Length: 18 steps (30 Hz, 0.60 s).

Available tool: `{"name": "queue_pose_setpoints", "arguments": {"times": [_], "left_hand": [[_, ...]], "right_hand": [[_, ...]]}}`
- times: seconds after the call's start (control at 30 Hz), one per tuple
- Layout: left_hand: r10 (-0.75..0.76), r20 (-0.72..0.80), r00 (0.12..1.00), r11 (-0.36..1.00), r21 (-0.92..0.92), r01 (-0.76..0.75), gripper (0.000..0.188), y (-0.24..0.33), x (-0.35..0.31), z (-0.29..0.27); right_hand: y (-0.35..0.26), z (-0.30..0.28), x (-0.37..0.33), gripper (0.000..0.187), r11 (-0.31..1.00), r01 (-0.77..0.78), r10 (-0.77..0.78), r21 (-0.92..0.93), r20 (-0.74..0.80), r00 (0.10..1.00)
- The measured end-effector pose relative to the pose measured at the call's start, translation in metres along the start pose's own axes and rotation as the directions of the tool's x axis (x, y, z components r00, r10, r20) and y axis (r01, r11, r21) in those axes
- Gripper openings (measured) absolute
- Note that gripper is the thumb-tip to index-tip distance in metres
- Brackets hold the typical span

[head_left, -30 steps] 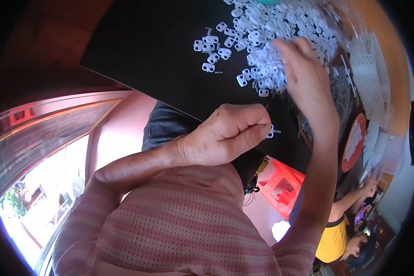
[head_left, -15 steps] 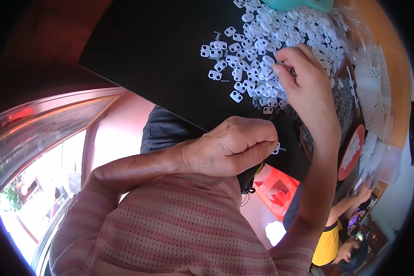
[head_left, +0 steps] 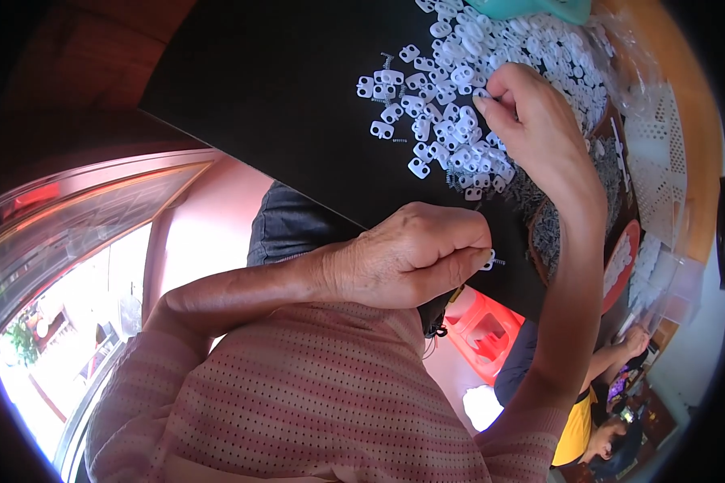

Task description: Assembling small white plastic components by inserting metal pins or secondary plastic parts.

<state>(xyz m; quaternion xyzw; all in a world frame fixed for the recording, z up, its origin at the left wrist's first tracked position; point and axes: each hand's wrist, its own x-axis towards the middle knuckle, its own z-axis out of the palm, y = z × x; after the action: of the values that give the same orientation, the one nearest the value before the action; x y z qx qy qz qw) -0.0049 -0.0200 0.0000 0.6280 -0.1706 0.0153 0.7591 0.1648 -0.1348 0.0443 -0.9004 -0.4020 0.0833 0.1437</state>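
My left hand (head_left: 415, 258) is closed in a fist over the near table edge. From its thumb side sticks out a white two-hole cord lock piece (head_left: 490, 261) with a small metal spring beside it; whatever else lies inside the fist is hidden. Farther off, my right hand (head_left: 540, 121) is curled at the edge of a heap of white cord lock pieces (head_left: 459, 129), its thumb and forefinger pinched on one of them. Below that hand lies a pile of small grey springs (head_left: 548, 229), partly covered by my wrist.
The dark table (head_left: 282, 105) carries the heap, with a teal container (head_left: 532, 8) behind it. A red tray (head_left: 622, 266) of white parts stands at the right. Below are a red plastic stool (head_left: 483, 334) and another person in yellow (head_left: 573, 431).
My right thumb and forefinger have come together on a white piece, the hand moving slightly up relative to the heap. My left fist stays nearly still. The whole view has shifted a little.
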Motion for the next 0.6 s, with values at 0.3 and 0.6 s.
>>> {"name": "queue_pose_setpoints", "arguments": {"times": [0.3,0.6], "left_hand": [[-0.011,-0.037,0.999,1.0,-0.018,0.01,0.013,-0.001,-0.002,0.0],[-0.136,-0.041,0.99,0.98,-0.154,0.128,0.016,0.002,-0.003,0.0]], "right_hand": [[-0.008,0.007,-0.007,0.02,0.984,0.068,-0.084,-0.165,-0.091,0.992],[-0.026,-0.025,-0.096,0.013,0.851,-0.069,0.189,0.521,-0.181,0.965]]}}
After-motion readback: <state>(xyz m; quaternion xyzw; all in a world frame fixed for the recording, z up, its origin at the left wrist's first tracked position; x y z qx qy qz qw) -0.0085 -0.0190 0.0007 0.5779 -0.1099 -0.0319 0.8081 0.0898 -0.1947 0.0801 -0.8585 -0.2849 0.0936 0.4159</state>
